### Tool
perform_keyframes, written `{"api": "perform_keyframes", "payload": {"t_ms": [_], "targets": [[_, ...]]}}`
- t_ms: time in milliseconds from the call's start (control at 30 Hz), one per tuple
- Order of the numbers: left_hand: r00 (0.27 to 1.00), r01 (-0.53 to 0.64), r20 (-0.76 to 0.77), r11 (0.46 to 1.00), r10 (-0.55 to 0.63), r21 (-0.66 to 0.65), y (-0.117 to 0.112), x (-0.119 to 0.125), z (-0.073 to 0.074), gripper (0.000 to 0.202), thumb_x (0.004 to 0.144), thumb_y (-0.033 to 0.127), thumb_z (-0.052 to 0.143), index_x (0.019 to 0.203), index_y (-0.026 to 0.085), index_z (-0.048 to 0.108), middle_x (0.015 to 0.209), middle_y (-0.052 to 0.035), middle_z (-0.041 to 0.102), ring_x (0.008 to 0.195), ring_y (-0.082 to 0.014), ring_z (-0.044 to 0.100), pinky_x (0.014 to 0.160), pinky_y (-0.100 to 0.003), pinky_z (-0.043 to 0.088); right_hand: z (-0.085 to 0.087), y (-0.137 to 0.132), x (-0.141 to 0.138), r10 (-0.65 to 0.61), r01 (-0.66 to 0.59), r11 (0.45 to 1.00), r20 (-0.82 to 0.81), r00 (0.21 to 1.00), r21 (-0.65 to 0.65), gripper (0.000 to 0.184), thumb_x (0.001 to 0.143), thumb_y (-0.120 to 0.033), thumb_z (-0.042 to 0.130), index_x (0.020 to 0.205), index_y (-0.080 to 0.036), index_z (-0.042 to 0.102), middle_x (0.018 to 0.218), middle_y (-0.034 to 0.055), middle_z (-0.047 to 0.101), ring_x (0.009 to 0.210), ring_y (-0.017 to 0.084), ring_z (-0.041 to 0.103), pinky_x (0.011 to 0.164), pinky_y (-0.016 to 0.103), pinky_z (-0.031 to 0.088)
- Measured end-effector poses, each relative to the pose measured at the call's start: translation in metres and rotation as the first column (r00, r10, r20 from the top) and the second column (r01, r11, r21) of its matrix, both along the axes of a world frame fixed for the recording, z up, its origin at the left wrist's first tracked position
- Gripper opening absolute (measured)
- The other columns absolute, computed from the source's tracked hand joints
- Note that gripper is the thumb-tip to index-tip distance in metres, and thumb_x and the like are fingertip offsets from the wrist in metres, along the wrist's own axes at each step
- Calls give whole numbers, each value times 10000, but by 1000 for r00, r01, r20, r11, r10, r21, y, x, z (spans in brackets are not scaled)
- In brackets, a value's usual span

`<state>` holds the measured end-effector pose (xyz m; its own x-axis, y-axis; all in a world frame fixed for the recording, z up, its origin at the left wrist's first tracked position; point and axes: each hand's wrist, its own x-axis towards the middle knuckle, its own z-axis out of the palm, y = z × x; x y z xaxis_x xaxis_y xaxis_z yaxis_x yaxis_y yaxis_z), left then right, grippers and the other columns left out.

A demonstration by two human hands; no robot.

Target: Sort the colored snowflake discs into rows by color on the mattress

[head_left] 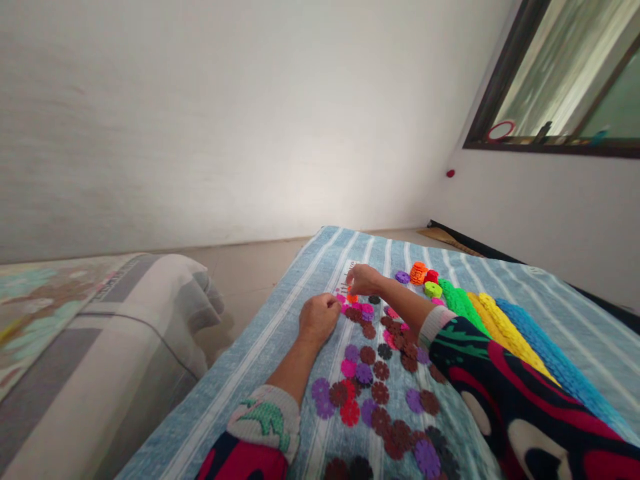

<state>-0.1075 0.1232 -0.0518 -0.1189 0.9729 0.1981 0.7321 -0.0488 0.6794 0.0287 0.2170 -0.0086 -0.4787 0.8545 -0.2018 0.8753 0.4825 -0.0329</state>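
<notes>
My left hand [318,319] is closed near the bed's far left part, its thumb and fingertips pinched at the edge of a pink notched plastic disc [341,299]. Just beyond it, my right hand [364,279] reaches across with fingers bent down onto an orange notched disc [353,297]; the fingertips are partly hidden. Close by lie a magenta disc [367,311] and a brown disc [353,314]. Many loose flower-like discs are spread below my hands, among them a purple disc [325,403], a red disc [349,412] and a black disc [385,351].
Long rows of joined discs in green [463,301], yellow [515,333] and blue [555,353] lie at the right. A short orange stack [419,273] stands behind. The striped blue cloth [260,353] covers the bed. Another covered bed [100,393] stands left, across a floor gap.
</notes>
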Motion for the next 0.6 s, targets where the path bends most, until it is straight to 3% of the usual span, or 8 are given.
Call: {"api": "perform_keyframes", "payload": {"t_ms": [200,600], "targets": [[1000,1,-28,1000,-1,10,0,-1,1,230,787,252,517,764,177,734,756,-46,721,731,-159,626,676,-244,399,-3,-13,9,-4,5,999,9,1000,-35,249,922,-333,596,1091,-151,613,1080,55,628,930,207,626,788,380,531],[998,18,-60,1000,-18,-5,1,-3,5,243,792,266,495,773,177,720,773,-51,721,741,-167,629,665,-243,393,7,-26,-17,-62,60,997,45,997,50,279,929,-319,589,1152,-151,578,1138,79,599,952,208,618,796,395,533]]}}
